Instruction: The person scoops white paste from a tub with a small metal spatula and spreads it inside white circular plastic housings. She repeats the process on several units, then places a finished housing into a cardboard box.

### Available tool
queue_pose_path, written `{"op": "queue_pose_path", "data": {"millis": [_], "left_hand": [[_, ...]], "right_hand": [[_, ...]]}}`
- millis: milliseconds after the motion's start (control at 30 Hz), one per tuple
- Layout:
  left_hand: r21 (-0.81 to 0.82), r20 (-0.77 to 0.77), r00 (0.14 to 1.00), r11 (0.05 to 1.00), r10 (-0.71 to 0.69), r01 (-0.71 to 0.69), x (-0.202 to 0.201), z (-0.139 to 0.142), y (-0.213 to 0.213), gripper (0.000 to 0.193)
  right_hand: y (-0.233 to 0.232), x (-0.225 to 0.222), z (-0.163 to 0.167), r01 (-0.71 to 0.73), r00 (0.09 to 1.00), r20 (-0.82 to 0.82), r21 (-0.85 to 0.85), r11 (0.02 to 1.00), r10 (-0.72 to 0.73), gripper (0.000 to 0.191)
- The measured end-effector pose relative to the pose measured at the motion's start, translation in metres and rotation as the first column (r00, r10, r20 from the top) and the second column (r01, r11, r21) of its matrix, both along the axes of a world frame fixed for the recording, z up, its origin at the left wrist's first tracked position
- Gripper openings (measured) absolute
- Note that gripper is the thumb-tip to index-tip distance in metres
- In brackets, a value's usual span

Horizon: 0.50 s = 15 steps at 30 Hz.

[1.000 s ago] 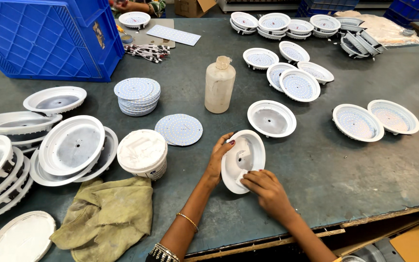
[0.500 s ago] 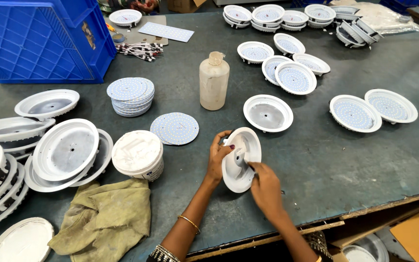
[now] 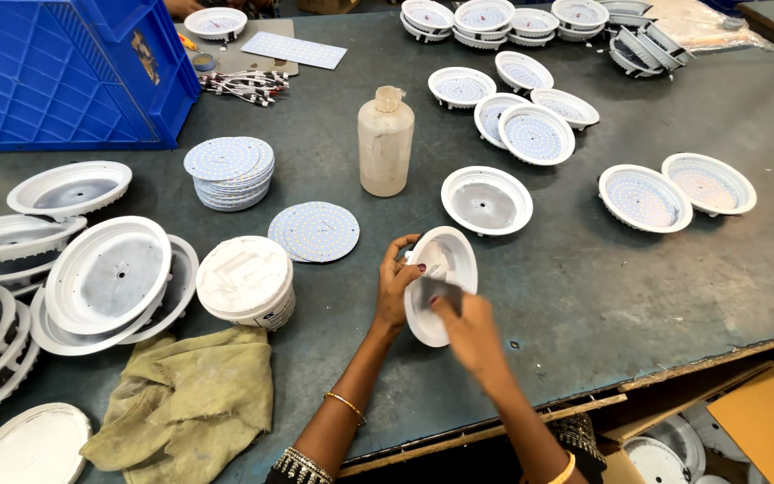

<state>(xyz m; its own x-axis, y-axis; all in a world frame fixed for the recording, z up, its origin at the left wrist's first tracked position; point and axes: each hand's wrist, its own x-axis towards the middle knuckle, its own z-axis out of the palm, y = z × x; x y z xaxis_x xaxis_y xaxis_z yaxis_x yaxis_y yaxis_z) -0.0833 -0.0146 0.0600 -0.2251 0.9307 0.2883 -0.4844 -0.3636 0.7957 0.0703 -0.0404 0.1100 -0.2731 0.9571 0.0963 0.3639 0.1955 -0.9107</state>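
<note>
Near the worktop's front edge, the left hand clasps the rim of a tilted round white plastic lamp housing. The right hand presses fingertips into its dished middle; whether they pinch anything I cannot tell. Seemingly the fitting or wiping step; next, likely, a steady tilt and firm inward pressure.

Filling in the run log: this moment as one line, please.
left hand: grips rim of white round lamp housing, tilted | right hand: fingers inside housing | nearby: LED disc, bottle
</note>
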Motion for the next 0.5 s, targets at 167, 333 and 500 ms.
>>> {"op": "queue_pose_path", "data": {"millis": [167,333,500], "left_hand": [[-0.024,-0.015,1.000,1.000,0.015,-0.015,0.000,0.003,0.000,0.056],[-0.035,-0.008,1.000,0.999,0.024,-0.024,0.001,0.003,-0.002,0.058],[-0.006,-0.005,1.000,1.000,0.019,-0.019,0.002,0.003,-0.002,0.058]], "right_hand": [[0.029,0.012,-0.003,0.075,0.997,-0.055,0.475,0.877,-0.056,0.029],[-0.001,0.012,-0.022,0.009,0.991,0.113,0.507,0.862,-0.076,0.033],[-0.031,0.021,-0.021,-0.061,0.993,0.115,0.345,0.937,0.022,0.032]]}}
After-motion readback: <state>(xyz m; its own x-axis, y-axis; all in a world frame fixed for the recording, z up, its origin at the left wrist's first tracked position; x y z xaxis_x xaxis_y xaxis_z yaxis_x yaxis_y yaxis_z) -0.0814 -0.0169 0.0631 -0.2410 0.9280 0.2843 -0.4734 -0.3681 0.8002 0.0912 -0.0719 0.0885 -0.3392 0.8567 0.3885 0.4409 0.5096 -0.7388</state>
